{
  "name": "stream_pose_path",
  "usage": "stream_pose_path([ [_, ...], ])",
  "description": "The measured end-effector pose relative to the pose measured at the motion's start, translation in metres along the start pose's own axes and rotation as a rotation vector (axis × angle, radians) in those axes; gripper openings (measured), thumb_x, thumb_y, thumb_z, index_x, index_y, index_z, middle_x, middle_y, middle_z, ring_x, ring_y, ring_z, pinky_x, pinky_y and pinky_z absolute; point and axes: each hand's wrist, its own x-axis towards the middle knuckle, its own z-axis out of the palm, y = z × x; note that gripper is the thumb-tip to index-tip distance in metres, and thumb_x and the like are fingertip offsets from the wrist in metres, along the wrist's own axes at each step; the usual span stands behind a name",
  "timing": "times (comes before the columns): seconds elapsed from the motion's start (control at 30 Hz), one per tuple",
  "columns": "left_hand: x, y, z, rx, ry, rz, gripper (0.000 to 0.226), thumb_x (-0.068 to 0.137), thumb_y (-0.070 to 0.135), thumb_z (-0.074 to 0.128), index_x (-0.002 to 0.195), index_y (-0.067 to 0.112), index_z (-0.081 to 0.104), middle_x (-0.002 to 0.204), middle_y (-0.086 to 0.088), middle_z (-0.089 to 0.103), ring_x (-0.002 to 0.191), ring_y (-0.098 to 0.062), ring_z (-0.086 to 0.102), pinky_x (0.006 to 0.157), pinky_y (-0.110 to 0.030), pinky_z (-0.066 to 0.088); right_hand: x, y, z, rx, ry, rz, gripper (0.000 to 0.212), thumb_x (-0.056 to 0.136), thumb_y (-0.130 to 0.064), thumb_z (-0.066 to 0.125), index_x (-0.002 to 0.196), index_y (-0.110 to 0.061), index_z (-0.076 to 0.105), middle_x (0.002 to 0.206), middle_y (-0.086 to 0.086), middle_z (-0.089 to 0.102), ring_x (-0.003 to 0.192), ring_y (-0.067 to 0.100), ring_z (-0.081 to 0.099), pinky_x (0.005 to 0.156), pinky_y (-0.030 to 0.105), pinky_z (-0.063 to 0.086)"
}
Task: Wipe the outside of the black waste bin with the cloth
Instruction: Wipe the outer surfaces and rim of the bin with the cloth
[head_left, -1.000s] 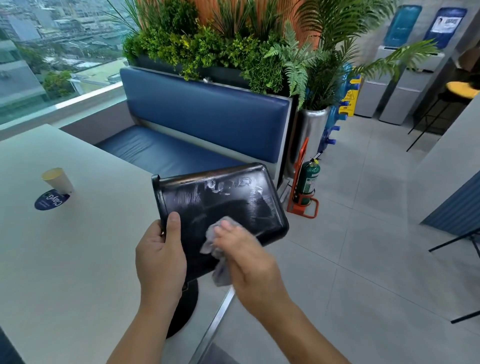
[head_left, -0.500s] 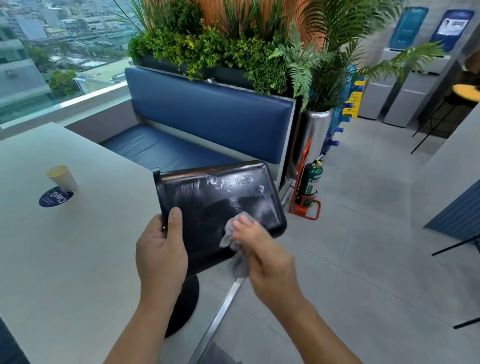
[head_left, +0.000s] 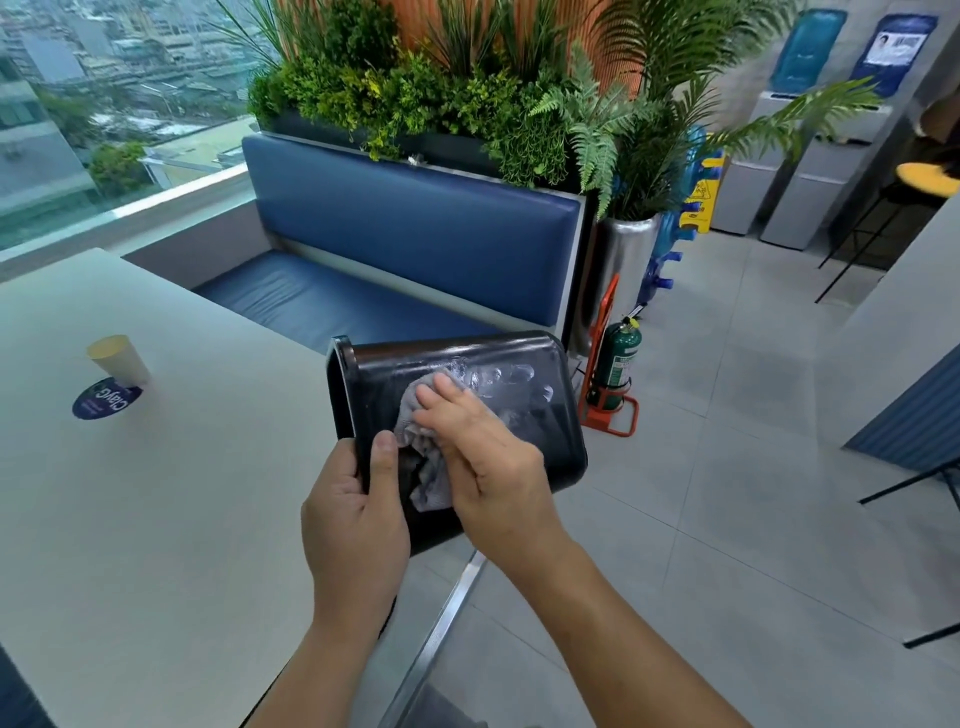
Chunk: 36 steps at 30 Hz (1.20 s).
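The black waste bin (head_left: 524, 358) is held on its side in the air past the table's right edge, its open rim to the left. Its glossy side shows wet smear marks near the top. My left hand (head_left: 353, 525) grips the rim end, thumb on the outer face. My right hand (head_left: 483, 457) lies flat on the bin's side and presses a crumpled grey cloth (head_left: 423, 467) against it. Part of the cloth is hidden under my fingers.
A white table (head_left: 156, 519) fills the left, with a paper cup (head_left: 118, 359) on a round blue sticker (head_left: 106, 404). Behind are a blue padded bench (head_left: 405, 244) and planters. A green fire extinguisher (head_left: 617, 364) in an orange stand sits on the grey tiled floor at right.
My right hand has slid the cloth up and left across the bin's side, from near its lower right corner toward the rim end. My left hand keeps its grip.
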Motion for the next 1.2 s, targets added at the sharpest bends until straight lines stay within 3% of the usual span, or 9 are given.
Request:
stream_pose_path([
  [0.17,-0.001,-0.001,0.001,0.053,0.008,0.012,0.037,0.106,0.042,0.051,0.076,0.021,0.054,0.076,0.015,0.065,0.070,-0.006,0.060,0.055,-0.014,0.042,-0.029,-0.005,0.002,-0.008,0.033,0.023,0.036,0.094,0.018,0.062,0.126,0.003,0.069,0.141,0.009,0.064,0.143,0.021,0.050,0.118,0.048,0.042],
  [0.33,-0.003,0.003,0.002,0.033,0.000,0.019,0.037,0.108,0.028,0.054,0.072,0.027,0.049,0.070,0.024,0.063,0.066,-0.002,0.058,0.053,-0.010,0.039,0.018,-0.008,0.004,0.002,0.006,0.028,0.032,0.097,0.013,0.059,0.124,0.001,0.071,0.141,0.010,0.064,0.144,0.018,0.049,0.120,0.038,0.039],
  [0.47,-0.002,0.004,-0.001,0.041,0.031,0.008,0.043,0.109,0.025,0.055,0.069,0.022,0.042,0.061,0.014,0.055,0.061,-0.005,0.052,0.053,-0.012,0.038,0.018,0.007,-0.006,0.011,0.055,0.149,0.030,0.100,0.010,0.057,0.124,-0.001,0.071,0.144,0.007,0.062,0.146,0.017,0.047,0.119,0.045,0.041],
  [0.6,0.000,0.000,-0.003,0.056,0.020,0.001,0.039,0.109,0.027,0.056,0.071,0.019,0.047,0.057,0.001,0.050,0.063,-0.007,0.055,0.054,-0.014,0.040,-0.014,-0.002,0.005,0.015,0.047,0.127,0.034,0.098,0.014,0.056,0.126,0.000,0.069,0.146,0.006,0.061,0.147,0.019,0.045,0.119,0.052,0.040],
  [0.73,-0.001,-0.005,-0.002,0.043,-0.003,0.010,0.035,0.108,0.026,0.057,0.074,0.018,0.052,0.060,0.003,0.057,0.065,-0.011,0.057,0.051,-0.015,0.038,0.016,-0.013,0.015,0.020,-0.012,0.077,0.033,0.098,0.010,0.056,0.126,-0.001,0.069,0.144,0.008,0.062,0.147,0.018,0.045,0.121,0.042,0.038],
  [0.87,-0.002,-0.003,-0.005,0.045,0.007,0.016,0.042,0.108,0.026,0.057,0.071,0.010,0.046,0.059,-0.008,0.047,0.062,-0.021,0.048,0.050,-0.020,0.033,0.043,-0.001,0.005,0.058,0.019,0.262,0.031,0.102,0.004,0.054,0.127,-0.008,0.069,0.143,0.001,0.063,0.146,0.007,0.044,0.122,0.027,0.034],
  [0.97,-0.003,-0.003,-0.009,0.044,0.017,0.015,0.044,0.107,0.025,0.057,0.070,0.008,0.043,0.057,-0.010,0.042,0.059,-0.018,0.046,0.050,-0.019,0.033,0.019,0.006,0.001,0.018,0.098,0.289,0.031,0.102,0.006,0.055,0.128,-0.006,0.069,0.146,-0.001,0.061,0.147,0.009,0.044,0.122,0.037,0.036],
  [1.07,0.000,-0.004,-0.011,0.051,0.029,-0.001,0.042,0.108,0.025,0.057,0.071,0.009,0.047,0.057,-0.005,0.047,0.062,-0.015,0.051,0.051,-0.016,0.036,-0.017,-0.007,0.016,0.008,0.080,0.202,0.036,0.100,0.012,0.055,0.130,-0.003,0.068,0.148,0.002,0.059,0.148,0.016,0.043,0.120,0.049,0.039],
  [1.2,0.004,0.002,-0.009,0.036,0.020,0.025,0.036,0.108,0.023,0.057,0.073,0.019,0.052,0.061,0.006,0.059,0.068,-0.003,0.060,0.053,-0.009,0.040,0.008,-0.021,0.025,0.050,0.026,0.122,0.033,0.101,0.004,0.055,0.133,0.000,0.065,0.146,0.008,0.060,0.147,0.018,0.045,0.120,0.045,0.040],
])
